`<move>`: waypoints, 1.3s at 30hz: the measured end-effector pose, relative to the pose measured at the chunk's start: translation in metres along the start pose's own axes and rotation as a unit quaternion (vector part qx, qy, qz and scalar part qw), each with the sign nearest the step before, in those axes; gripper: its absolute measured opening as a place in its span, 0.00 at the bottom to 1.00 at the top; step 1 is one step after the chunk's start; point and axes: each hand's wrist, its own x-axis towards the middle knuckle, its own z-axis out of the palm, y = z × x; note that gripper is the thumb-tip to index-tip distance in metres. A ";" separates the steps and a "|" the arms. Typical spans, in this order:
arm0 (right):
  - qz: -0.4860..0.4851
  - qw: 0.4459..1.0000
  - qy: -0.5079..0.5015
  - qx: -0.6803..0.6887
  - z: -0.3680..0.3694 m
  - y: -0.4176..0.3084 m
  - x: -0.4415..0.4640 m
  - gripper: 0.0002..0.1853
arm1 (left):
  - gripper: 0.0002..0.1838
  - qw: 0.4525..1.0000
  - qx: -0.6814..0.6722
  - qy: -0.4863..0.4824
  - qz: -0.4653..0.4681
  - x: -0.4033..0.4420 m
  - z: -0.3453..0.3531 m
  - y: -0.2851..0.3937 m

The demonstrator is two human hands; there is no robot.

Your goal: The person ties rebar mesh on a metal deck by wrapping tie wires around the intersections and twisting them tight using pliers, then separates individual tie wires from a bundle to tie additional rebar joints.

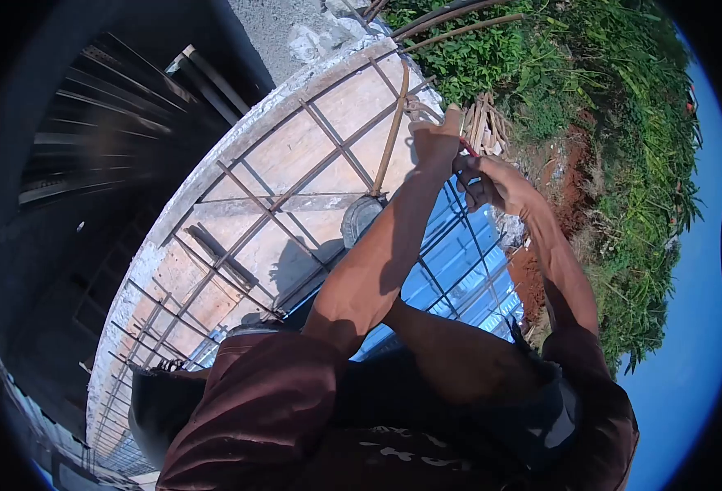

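Note:
My left hand (pixel 437 141) reaches over the far right corner of a grid of steel reinforcing bars (pixel 340 147). Its fingers are bent near the bars, and what they grip is hidden. Close beside it, my right hand (pixel 496 184) is closed around a tool with a red handle (pixel 466 147); most of this tool is covered by the fingers, so its kind is unclear. Left of my forearm, a curved brown stick (pixel 392 135) lies across the bars. A grey rounded object (pixel 363 218) sits at its lower end.
Pale boards (pixel 295 159) lie under the bars, bordered by a rough concrete edge (pixel 205 159). Beyond that edge is a dark drop with stacked beams (pixel 115 106). Blue metal sheeting (pixel 451 270) lies below my arms. Green plants (pixel 614 123) and red soil (pixel 573 180) are to the right.

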 end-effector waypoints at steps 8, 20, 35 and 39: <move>0.007 0.885 -0.167 0.434 0.097 0.032 0.000 0.23 | 0.27 0.951 0.194 -0.238 0.034 -0.026 -0.127 0.008; -0.082 0.845 -0.178 0.498 0.081 0.052 0.001 0.26 | 0.16 0.802 0.384 0.129 0.439 0.018 -0.262 0.051; -0.294 0.909 0.258 -0.140 0.052 0.069 0.019 0.11 | 0.18 0.821 0.493 0.006 0.286 0.004 -0.271 0.016; -0.291 0.910 0.265 -0.130 0.079 0.075 0.025 0.12 | 0.17 0.796 0.524 0.015 0.303 0.005 -0.273 0.012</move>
